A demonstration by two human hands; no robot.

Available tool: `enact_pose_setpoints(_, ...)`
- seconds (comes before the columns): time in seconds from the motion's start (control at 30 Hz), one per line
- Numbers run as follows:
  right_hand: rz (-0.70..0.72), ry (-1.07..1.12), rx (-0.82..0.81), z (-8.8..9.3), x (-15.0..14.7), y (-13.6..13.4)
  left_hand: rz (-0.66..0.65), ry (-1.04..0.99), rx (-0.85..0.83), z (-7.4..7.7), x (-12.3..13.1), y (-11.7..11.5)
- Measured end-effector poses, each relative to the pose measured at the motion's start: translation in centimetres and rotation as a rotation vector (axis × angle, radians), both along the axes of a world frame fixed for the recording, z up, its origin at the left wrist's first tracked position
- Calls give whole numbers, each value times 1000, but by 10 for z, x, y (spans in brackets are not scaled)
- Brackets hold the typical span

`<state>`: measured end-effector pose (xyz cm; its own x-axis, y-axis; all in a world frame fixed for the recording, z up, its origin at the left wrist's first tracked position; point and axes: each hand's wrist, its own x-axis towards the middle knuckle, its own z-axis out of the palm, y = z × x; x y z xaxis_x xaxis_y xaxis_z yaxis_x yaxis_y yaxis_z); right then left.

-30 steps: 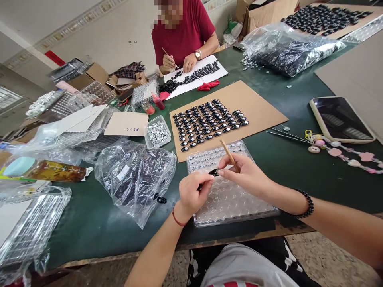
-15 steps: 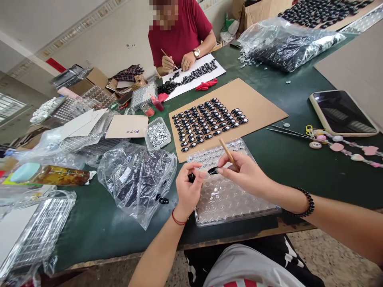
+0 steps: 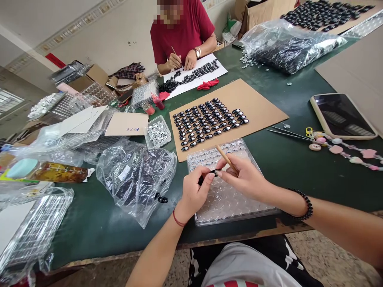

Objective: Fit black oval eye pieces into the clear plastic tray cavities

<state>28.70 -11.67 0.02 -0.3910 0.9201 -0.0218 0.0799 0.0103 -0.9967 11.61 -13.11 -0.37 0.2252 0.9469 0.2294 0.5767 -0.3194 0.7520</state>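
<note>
My left hand (image 3: 194,189) is closed, thumb and index finger pinching a small black oval piece (image 3: 213,172); another dark bit shows between its fingers. My right hand (image 3: 247,173) meets it at the fingertips, touching the near end of that piece, and also grips a slim wooden stick (image 3: 224,154) that slants up to the left. The stick's lower end is hidden in the hand. Below both hands lies a clear plastic tray (image 3: 236,213) with round hollows, shiny silver pieces in its far rows. Beyond it, black oval pieces with silver faces (image 3: 206,123) lie in rows on brown cardboard (image 3: 254,99).
A clear bag of black pieces (image 3: 134,175) lies left, beside a tub of silver pieces (image 3: 158,133). Tweezers (image 3: 289,133), a phone (image 3: 344,115) and a beaded strap (image 3: 353,149) lie right. Across the table, a co-worker in a red shirt (image 3: 182,36) handles black pieces on white paper.
My hands have come together: the left has moved right and slightly down, so its fingertips now meet the black piece at my right fingertips. The co-worker's stick-holding hand has shifted slightly.
</note>
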Motion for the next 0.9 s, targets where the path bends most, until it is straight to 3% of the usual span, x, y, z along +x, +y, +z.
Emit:
enact_pose_setpoints(0.17,70,-2,-27,4,-1,4,-49,-14,-22,1,1,0)
enact_pose_setpoints(0.53,104,23,-77,0,0,9,-33,-210,-234,0,1,0)
enact_pose_setpoints(0.6,97,22,-52,4,3,9,-39,-349,-329,3,3,0)
enact_pose_setpoints(0.7,20,-17,27,14,14,14,-40,-753,-598,10,2,4)
enact_pose_setpoints(0.8,-176,-60,115,20,30,30,57,-1158,-876,18,-3,8)
enact_pose_setpoints(0.9,-398,-41,224,20,43,68,148,-1408,-1002,23,-8,10)
